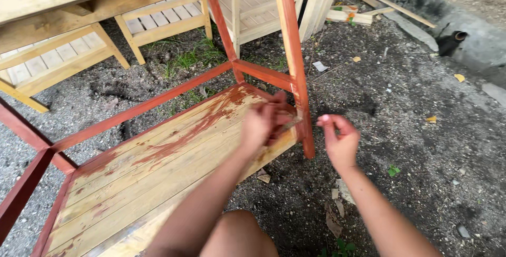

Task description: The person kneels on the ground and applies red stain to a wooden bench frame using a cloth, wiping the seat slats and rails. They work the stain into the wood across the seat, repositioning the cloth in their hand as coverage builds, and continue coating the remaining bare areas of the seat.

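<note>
A pale slatted wooden shelf point(158, 173) is lying low inside a wooden frame of reddish-brown painted rails and legs point(142, 108), standing on dark gravel ground point(421, 157). Judging by the colour, the painting is partly done: the far rail, the left rails and the upright near-right leg point(295, 67) are carrying full red-brown coats, while the shelf slats are showing only smears and streaks along the far edge, the near planks remaining bare wood. At centre, the left hand point(263, 122) is closing its grip, fingers curled together, around a small thin brush-like tool point(291, 122) whose tip is touching the painted leg just above the shelf corner; the tool is blurred, so its kind cannot be told with certainty. To the right, the right hand point(340, 138) is hovering just beside the leg, fingers loosely bent and pinched towards the thumb, holding nothing visible. Unpainted pale wooden frames point(153, 22) are standing at the far left.
</note>
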{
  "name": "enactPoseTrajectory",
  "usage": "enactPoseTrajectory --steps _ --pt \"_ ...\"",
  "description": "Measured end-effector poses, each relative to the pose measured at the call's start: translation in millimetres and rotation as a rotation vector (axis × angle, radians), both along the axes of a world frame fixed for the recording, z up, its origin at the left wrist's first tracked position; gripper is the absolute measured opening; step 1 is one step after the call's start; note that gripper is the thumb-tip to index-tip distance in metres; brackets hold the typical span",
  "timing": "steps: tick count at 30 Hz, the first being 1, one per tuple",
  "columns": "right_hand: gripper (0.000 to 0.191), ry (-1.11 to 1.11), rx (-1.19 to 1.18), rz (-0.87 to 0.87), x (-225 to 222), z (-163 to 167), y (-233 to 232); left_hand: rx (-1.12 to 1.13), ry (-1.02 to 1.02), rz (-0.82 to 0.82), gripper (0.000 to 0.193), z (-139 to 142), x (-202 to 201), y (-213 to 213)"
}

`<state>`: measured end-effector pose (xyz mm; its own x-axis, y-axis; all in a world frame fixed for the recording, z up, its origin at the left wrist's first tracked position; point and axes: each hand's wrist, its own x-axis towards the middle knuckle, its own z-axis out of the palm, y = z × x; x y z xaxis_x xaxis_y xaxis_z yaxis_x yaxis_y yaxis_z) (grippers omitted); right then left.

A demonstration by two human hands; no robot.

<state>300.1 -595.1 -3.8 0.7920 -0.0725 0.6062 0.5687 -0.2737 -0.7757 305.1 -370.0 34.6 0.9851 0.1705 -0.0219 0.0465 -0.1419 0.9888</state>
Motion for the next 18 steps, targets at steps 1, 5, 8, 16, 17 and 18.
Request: enactPoseTrajectory --steps 1,5,8,16,17,18 --pt "0.014 0.026 0.011 -0.031 3 3 -11 0.238 -0.050 0.084 0.038 -1 4 -32" --pt "0.017 0.081 0.112 -0.048 13 5 -31 0.759 -0.624 0.875 0.033 -2 15 -111" --pt "0.019 0.100 0.123 -0.088 18 0 -34 0.047 -0.495 0.763 0.033 11 30 -116" --pt "0.019 0.114 0.131 -0.025 40 11 -58 -0.633 -0.129 0.353 0.035 10 92 -81" --pt "0.019 0.103 0.138 -0.026 45 15 -60 -0.481 -0.252 0.404 0.031 -1 90 -87" --pt "0.019 0.112 0.142 -0.030 47 17 -62 -0.325 -0.370 0.450 0.028 -14 83 -93"
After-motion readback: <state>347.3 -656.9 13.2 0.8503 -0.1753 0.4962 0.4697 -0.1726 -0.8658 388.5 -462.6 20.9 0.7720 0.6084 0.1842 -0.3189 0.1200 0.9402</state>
